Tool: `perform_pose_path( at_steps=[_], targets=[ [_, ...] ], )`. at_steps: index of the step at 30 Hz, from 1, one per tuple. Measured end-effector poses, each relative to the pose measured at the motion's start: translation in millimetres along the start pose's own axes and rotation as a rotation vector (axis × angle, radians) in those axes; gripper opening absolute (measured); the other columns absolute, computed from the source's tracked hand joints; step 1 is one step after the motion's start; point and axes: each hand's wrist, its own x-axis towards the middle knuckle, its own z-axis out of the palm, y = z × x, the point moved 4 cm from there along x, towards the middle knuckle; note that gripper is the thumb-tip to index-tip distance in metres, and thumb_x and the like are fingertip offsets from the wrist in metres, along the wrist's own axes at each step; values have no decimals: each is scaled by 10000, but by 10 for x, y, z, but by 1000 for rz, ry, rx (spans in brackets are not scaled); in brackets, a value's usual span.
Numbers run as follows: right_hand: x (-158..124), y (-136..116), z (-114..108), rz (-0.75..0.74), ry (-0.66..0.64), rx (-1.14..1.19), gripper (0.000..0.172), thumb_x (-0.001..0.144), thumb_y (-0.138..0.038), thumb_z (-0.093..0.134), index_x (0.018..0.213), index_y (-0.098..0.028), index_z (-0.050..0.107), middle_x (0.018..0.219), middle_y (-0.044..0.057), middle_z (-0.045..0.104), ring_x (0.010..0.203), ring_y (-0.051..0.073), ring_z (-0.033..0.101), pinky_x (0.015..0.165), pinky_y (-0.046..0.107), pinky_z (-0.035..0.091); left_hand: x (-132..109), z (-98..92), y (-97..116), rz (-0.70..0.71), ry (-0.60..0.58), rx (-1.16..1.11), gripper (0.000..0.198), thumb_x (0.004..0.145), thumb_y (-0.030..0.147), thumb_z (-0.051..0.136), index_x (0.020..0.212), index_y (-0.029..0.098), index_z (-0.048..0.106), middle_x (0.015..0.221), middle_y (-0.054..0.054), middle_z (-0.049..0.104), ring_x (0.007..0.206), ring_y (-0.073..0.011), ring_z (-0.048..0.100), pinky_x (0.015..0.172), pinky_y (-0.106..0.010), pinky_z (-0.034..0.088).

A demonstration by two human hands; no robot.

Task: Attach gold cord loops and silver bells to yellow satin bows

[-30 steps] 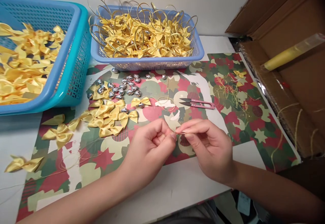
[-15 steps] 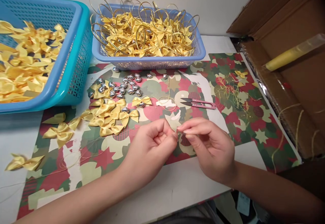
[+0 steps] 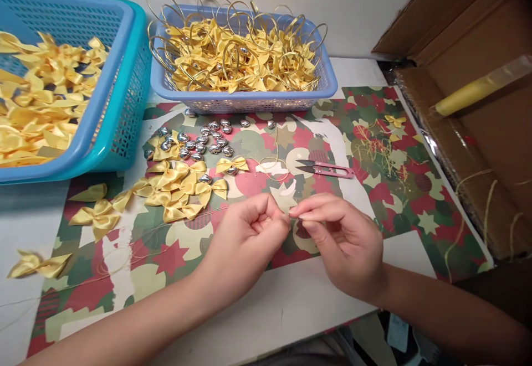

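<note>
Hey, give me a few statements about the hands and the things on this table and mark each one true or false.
1. The left hand and right hand are held close together. True.
2. The pink-handled snips lie on the patterned sheet. True.
3. The right hand grips the pink-handled snips. False: neither hand touches them.
4. Silver beads lie near yellow bows. True.
5. The silver beads lie right of the pink-handled snips. False: in this view, they lie to the left.
</note>
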Motion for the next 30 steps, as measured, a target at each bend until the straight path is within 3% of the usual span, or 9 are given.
perform_pose_path(
  at_steps=[30],
  targets=[
    [27,-40,-15,-53,14,-36,178,888,-31,571,883,-199,630,887,58,721,856,153,699,642,250,592,-3,0,-5,-24,-12,-1,243,773,227,563,580,196,418,485,101,304,462,-48,200,403,-160,156]
  ],
)
